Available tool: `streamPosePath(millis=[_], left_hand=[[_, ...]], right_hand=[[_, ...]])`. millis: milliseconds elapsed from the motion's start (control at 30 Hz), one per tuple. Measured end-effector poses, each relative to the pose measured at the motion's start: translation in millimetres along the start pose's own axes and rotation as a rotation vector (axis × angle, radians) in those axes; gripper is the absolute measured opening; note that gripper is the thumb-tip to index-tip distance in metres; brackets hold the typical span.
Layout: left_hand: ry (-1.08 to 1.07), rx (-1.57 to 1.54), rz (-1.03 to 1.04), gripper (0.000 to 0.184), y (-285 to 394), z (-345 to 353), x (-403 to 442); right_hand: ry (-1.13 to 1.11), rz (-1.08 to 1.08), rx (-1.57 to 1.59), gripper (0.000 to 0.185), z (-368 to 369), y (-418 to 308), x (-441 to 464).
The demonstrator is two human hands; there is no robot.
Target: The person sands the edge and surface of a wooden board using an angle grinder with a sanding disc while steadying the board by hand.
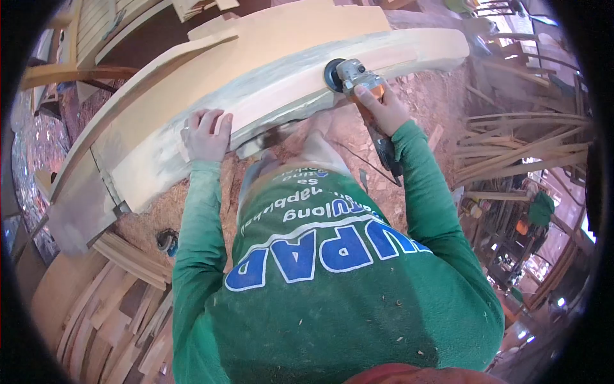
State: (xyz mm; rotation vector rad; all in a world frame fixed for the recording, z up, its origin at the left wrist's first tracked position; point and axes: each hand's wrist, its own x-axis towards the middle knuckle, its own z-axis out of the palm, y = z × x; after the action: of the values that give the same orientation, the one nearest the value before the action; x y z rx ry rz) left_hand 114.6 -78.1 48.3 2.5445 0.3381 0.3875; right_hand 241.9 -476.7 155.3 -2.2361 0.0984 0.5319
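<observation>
The sander (357, 74) is beyond the wearer's knees, to the right, its disc (331, 75) at the pale face of a long curved board (281, 105). The right hand (386, 112) is closed around its body, thumb along the top; whether the disc is turning I cannot tell.

Nearest first, the loose right sleeve (430, 176) could catch if the cuff drifted towards the disc. A bare leg (325, 153) stands just below the board, so a slip off the lower edge could bring the tool down on it. A dark cord (368, 163) lies near the sander's tail and might snag. The left hand (208, 131) rests on the board with its fingers bent and parted, gripping no tool; a sideways kick along the board could carry the disc towards it. Tilting the disc, or lingering in one place, could gouge the surface.

The sander's long axis slants across the board's length: the dark tail hangs nearer the wearer, low and right, and the disc end points away, up and left.
</observation>
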Motion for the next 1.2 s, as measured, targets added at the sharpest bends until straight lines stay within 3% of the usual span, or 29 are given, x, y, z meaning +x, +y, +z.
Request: streamPosePath(millis=[167,500,733,967,1067,1200], left_hand=[[-0.031,0.051,0.049,0.029,-21,-31,-12],[0.089,0.077,-0.012,0.020,-81,-72,-38],[0.089,-0.141,-0.088,0.017,-97,-75,-32],[0.336,-0.378,-0.246,0.014,-108,-77,-32],[0.441,-0.576,-0.472,0.017,-116,-83,-35],[0.498,-0.565,-0.476,0.017,-129,-95,-42]], right_hand=[[-0.111,-0.041,0.210,0.092,54,-26,-24],[-0.261,-0.115,0.067,0.098,134,-75,-52],[-0.401,-0.145,-0.095,0.104,175,-108,-60],[-0.554,-0.233,-0.298,0.110,209,-152,-77],[-0.629,-0.277,-0.360,0.111,225,-166,-81],[-0.664,-0.283,-0.378,0.101,246,-180,-83]])
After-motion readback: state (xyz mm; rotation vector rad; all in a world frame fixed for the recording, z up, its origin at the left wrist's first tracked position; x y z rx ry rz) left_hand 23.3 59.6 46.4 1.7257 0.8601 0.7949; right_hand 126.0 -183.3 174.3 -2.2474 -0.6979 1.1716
